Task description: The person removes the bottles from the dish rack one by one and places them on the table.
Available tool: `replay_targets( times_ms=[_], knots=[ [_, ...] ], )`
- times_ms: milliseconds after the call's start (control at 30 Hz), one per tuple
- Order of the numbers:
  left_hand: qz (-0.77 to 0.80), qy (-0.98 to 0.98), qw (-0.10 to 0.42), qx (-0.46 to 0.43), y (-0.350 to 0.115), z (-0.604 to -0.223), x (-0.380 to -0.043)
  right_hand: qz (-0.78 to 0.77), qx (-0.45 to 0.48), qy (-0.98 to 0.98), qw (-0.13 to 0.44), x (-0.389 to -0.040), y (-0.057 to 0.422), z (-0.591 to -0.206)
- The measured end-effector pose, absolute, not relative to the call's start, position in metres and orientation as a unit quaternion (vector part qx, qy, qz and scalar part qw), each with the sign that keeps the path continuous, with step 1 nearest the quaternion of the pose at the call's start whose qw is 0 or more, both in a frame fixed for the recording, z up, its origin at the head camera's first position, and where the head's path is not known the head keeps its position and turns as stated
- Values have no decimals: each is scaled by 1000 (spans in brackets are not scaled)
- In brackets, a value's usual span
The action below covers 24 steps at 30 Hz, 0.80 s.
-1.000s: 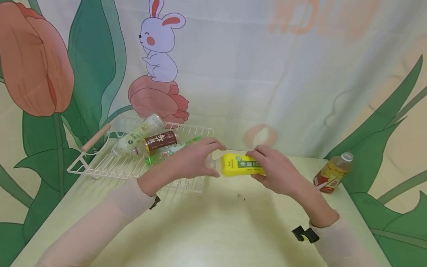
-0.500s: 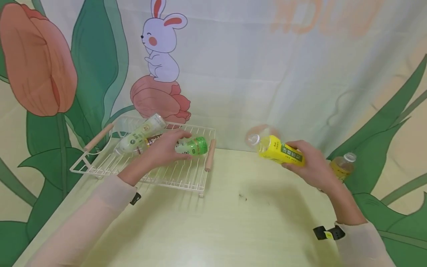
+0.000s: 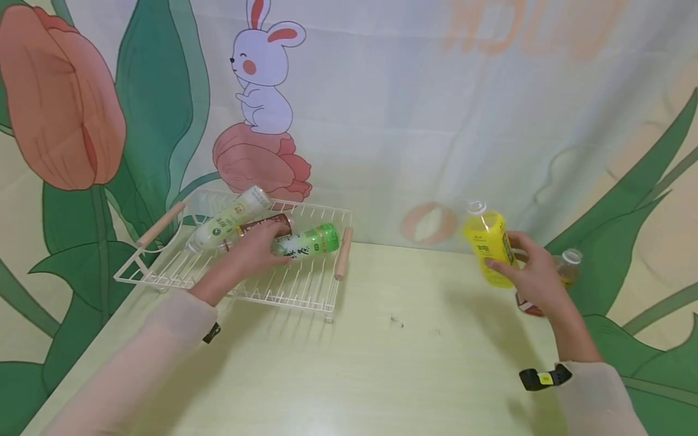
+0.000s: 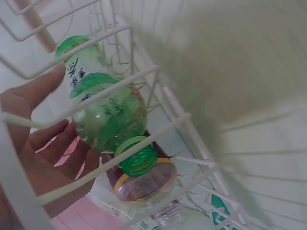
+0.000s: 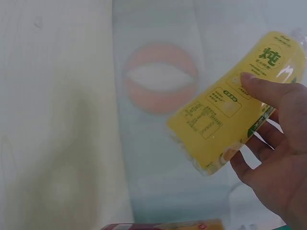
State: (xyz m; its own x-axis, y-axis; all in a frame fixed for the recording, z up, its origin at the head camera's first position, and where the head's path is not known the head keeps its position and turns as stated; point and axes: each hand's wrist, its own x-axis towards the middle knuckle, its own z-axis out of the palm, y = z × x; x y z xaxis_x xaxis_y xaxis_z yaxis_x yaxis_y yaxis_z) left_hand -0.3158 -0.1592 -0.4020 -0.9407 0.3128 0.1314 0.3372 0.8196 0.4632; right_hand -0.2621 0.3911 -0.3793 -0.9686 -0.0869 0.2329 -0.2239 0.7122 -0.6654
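Observation:
My right hand point(image 3: 531, 272) grips a drink bottle with a yellow label point(image 3: 491, 248). The bottle is held above the table, nearly upright, its clear neck uppermost. In the right wrist view the thumb lies across that label, the other fingers behind it. My left hand point(image 3: 252, 255) is over the white wire rack point(image 3: 289, 301), beside a green-capped drink bottle point(image 3: 308, 240) that lies on its side there. In the left wrist view its thumb and loosely bent fingers point(image 4: 41, 86) are at the green bottle point(image 4: 110, 110); whether they touch it I cannot tell.
A dark brown can-like container point(image 3: 267, 225) and a pale-labelled bottle point(image 3: 231, 218) also lie in the rack. The rack has wooden handles point(image 3: 342, 254). Behind my right hand stands another bottle point(image 3: 569, 266), partly hidden. A printed curtain point(image 3: 382, 121) hangs behind the table point(image 3: 354, 375).
My hands have parted: the yellow bottle went right and turned from lying flat to nearly upright. My left hand went back over the rack, then drew slightly left along the green bottle.

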Motion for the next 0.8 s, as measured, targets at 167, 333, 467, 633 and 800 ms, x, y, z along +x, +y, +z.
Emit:
replay_targets(
  times_ms=[167, 333, 467, 633, 800],
  knots=[
    [-220, -961, 41, -160, -161, -415, -321, 407, 66, -905, 106, -271, 402, -399],
    [-181, -972, 51, -143, -163, -423, -322, 432, 35, -893, 119, -279, 412, -420],
    [-170, -974, 54, -142, -162, -424, -322, 438, 4, -892, 110, -281, 419, -436],
    [-167, -975, 50, -136, -161, -423, -323, 433, -25, -896, 98, -281, 423, -452],
    [-162, -976, 53, -135, -159, -422, -322, 429, -39, -897, 98, -282, 429, -465]
  ],
)
